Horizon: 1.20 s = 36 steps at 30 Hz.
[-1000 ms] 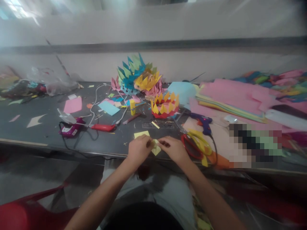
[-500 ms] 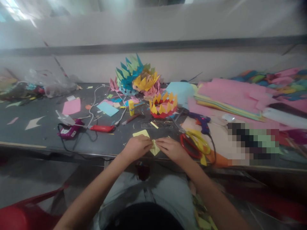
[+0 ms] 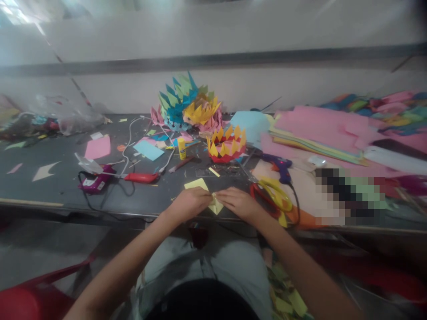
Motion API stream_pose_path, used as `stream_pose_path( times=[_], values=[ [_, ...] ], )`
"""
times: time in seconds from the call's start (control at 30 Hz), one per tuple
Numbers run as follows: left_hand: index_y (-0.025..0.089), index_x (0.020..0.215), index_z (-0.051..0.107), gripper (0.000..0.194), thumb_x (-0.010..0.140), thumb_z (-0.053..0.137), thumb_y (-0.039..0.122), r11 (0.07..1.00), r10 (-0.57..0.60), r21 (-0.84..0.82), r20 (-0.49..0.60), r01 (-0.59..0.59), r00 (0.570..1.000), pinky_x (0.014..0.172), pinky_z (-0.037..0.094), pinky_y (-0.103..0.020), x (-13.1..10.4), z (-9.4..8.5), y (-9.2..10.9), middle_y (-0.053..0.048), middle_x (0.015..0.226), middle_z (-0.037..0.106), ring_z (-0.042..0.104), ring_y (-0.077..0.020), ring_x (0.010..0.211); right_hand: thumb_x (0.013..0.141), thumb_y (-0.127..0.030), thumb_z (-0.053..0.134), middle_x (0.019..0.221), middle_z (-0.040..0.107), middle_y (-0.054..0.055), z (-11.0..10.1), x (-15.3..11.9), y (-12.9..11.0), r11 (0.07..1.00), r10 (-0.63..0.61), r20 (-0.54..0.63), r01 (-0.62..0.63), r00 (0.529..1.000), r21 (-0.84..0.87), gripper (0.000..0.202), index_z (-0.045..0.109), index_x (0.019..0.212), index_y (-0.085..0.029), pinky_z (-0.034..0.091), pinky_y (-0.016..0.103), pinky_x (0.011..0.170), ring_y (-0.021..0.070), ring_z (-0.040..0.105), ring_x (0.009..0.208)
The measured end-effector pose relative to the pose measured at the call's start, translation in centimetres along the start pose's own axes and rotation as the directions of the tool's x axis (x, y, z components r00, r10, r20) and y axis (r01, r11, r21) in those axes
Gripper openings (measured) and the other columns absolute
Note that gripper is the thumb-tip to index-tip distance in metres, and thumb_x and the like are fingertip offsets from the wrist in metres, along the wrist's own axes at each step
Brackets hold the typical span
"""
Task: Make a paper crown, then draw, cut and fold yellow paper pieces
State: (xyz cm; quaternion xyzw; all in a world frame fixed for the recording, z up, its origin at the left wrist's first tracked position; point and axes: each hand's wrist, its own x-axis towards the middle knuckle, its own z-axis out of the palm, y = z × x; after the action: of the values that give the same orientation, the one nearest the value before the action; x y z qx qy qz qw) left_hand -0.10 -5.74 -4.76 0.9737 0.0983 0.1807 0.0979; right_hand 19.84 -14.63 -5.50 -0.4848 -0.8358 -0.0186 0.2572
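Between my two hands, close to the table's front edge, is a small folded piece of yellow paper point(image 3: 216, 207). My left hand point(image 3: 193, 202) pinches its left side, and my right hand point(image 3: 238, 202) presses its right side, fingers together. Fingertips hide the paper's upper part. Just beyond my left hand lies another yellow paper piece point(image 3: 196, 184). Beside my right hand are scissors with red and yellow handles point(image 3: 275, 194). Farther back stands a ring of folded red and yellow paper points point(image 3: 227, 146).
A yellow glue stick point(image 3: 182, 149) stands upright mid-table. Left of it are a red-handled tool point(image 3: 142, 178) and a purple power strip point(image 3: 97, 179) with cords. A blue glue gun point(image 3: 279, 165), stacked pink sheets point(image 3: 328, 129) and folded paper rings point(image 3: 188, 104) lie right and behind.
Both hands stay on the folded yellow paper, with the fingers shifting only slightly. The whole view has moved a little.
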Motion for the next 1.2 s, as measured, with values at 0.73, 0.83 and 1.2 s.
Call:
stream_pose_path(
  times=[0.73,0.83,1.2],
  values=[
    [0.017,0.092,0.067,0.023,0.092,0.044,0.022,0.998,0.032,-0.062,0.021,-0.031,0.999,0.081,0.048,-0.027,0.19,-0.23,0.13,-0.007,0.096,0.067,0.06,-0.0165,0.091,0.094,-0.024,0.039,0.097,0.071,0.008,-0.28,0.14,-0.15,0.998,0.042,0.032,-0.043,0.999,0.037,0.032,0.07,0.095,-0.017,0.051,0.031,0.08,0.0164,0.064,0.09],
    [0.017,0.092,0.067,0.023,0.092,0.045,0.022,0.997,0.032,-0.064,0.023,-0.031,0.999,0.081,0.048,-0.027,0.26,-0.29,0.11,-0.007,0.096,0.067,0.06,-0.0163,0.091,0.094,-0.023,0.04,0.098,0.071,0.008,-0.28,0.11,-0.15,0.998,0.05,0.047,-0.052,0.998,0.036,0.031,0.07,0.096,-0.019,0.051,0.032,0.081,0.0168,0.064,0.091],
    [0.015,0.09,0.066,0.021,0.091,0.045,0.021,0.999,0.033,-0.03,0.027,-0.032,0.999,0.084,0.048,-0.027,0.35,-0.19,0.2,-0.007,0.096,0.067,0.061,-0.0164,0.091,0.094,-0.023,0.037,0.099,0.07,0.008,-0.06,-0.02,-0.08,0.999,0.041,0.076,-0.041,0.996,0.01,0.033,0.069,0.098,-0.017,0.051,0.032,0.082,0.0172,0.063,0.091]
  ],
)
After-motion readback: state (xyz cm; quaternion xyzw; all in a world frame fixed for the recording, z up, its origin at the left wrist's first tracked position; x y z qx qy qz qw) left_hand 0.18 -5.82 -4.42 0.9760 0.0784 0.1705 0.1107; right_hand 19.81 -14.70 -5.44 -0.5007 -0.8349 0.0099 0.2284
